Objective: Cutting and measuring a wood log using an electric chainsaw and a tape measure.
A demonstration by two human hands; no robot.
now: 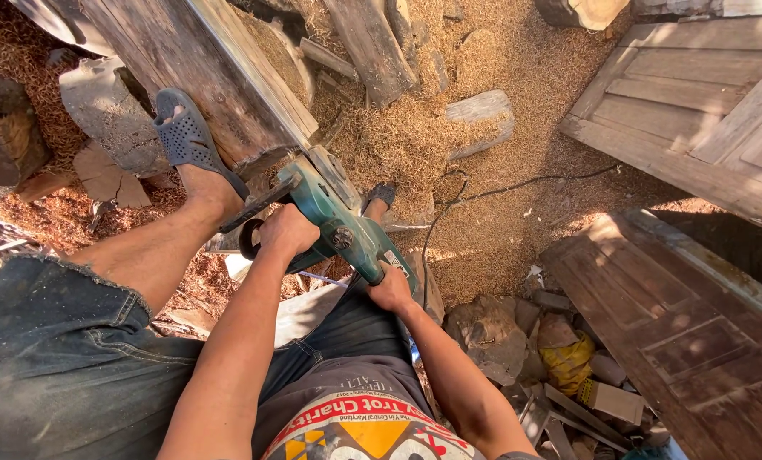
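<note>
A green electric chainsaw (334, 213) points up and left, its bar meeting the lower edge of a large weathered wooden beam (202, 68). My left hand (285, 232) is closed around the saw's black front handle. Around the rear grip sits my right hand (391, 290). My left foot in a dark slipper (185, 136) presses on the beam beside a grey stone (108, 111); the other foot (379, 198) stands on the sawdust beyond the saw. A black power cord (483, 192) trails off to the right.
Sawdust covers the ground (449, 128). Old panelled wooden doors lie at right (696, 102) and lower right (679, 324). Wood offcuts, stones and a yellow bag (566, 362) are piled near my right side. Logs (2, 136) lie at left.
</note>
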